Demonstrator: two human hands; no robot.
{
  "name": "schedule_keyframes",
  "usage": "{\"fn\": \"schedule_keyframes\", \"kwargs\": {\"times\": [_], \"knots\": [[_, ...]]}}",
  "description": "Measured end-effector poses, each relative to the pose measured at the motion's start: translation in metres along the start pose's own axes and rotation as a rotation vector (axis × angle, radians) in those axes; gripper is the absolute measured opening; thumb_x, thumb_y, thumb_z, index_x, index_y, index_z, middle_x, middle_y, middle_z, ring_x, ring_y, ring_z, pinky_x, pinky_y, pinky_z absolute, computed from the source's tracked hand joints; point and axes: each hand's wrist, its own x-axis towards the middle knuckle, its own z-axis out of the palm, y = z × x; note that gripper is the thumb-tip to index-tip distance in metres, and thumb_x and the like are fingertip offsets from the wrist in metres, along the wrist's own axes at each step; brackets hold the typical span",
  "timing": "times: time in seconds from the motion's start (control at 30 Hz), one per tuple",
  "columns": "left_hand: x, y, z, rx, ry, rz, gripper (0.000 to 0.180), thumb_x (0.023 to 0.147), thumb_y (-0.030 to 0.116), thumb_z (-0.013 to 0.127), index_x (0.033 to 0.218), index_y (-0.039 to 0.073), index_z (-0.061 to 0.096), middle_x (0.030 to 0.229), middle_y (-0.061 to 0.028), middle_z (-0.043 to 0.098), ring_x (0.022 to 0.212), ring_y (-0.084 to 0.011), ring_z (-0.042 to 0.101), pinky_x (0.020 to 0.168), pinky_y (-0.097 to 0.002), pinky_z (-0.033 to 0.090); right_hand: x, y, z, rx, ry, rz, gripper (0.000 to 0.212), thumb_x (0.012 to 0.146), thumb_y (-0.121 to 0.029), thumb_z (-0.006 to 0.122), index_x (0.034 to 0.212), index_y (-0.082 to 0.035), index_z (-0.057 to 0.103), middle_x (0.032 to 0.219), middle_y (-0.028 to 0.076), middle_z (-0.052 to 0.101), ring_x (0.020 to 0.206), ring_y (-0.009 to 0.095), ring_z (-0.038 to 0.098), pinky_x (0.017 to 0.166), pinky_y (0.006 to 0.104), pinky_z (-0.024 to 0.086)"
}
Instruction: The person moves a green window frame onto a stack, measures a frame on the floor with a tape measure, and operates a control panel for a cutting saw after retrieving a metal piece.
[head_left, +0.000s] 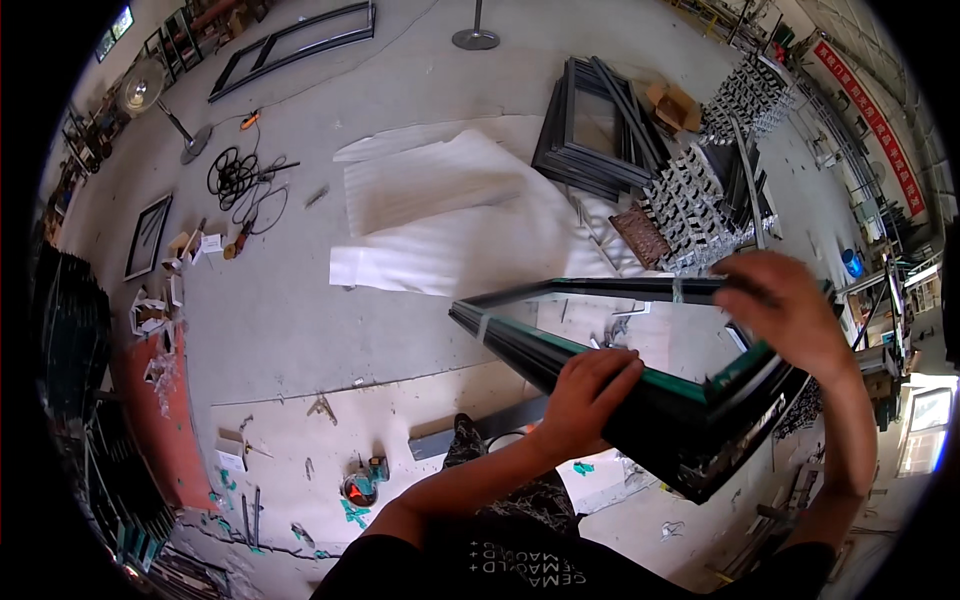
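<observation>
Frame (540,362) is tilted, apparently steadied by the left hand (592,398) gripping its near bar (518,345); right hand (788,308) curls at the far bar (630,288), grip unclear.

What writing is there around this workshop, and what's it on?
Red banner, upper right: large pale characters, not copied here.
Black T-shirt on the person: pale lettering, upside down in this view, not copied either.
White box, lower left: marks too small to read.
</observation>
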Motion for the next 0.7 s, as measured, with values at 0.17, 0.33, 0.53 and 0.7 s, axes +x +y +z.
{"fn": "schedule_keyframes", "kwargs": {"times": [0.17,0.33,0.53,0.7], "knots": [[0.029,-0.045,-0.041,-0.038,0.182,-0.209,0.079,0.055,0.015,0.076,0.126,0.005,0.043,0.118,-0.0165,0.049,0.104,-0.0319,0.05,0.091,-0.0393,0.038,-0.018,0.046,-0.017,-0.253,0.542,-0.099,0.033,0.082,-0.023,0.06,0.103,0.002,0.058,0.1,0.018,0.057,0.093,0.033,0.055,0.084,0.0356,0.042],[0.035,-0.1,-0.09,-0.293,0.297,-0.526,0.045,0.065,0.002,0.075,0.106,0.0,0.056,0.1,-0.0089,0.061,0.092,-0.0173,0.057,0.084,-0.0304,0.045,0.062,0.086,0.021,-0.4,0.72,-0.302,0.044,0.075,-0.029,0.064,0.112,-0.007,0.055,0.114,0.013,0.052,0.107,0.035,0.046,0.095,0.0418,0.033],[0.047,-0.127,-0.15,-0.169,0.549,-0.674,0.042,0.074,0.002,0.067,0.113,-0.001,0.051,0.108,-0.0121,0.058,0.099,-0.0202,0.056,0.087,-0.03,0.042,0.169,0.08,0.045,-0.307,1.049,-0.474,0.044,0.067,-0.037,0.07,0.099,-0.009,0.059,0.096,0.009,0.053,0.094,0.031,0.048,0.087,0.043,0.035],[0.145,-0.055,-0.153,0.607,0.899,0.208,0.041,0.089,0.021,0.046,0.119,-0.007,0.045,0.124,-0.0194,0.048,0.116,-0.0289,0.046,0.101,-0.0387,0.03,0.226,0.08,0.046,-0.215,1.078,-0.552,0.042,0.066,-0.042,0.068,0.095,-0.014,0.057,0.085,0.007,0.05,0.087,0.027,0.048,0.086,0.0429,0.034]]}}
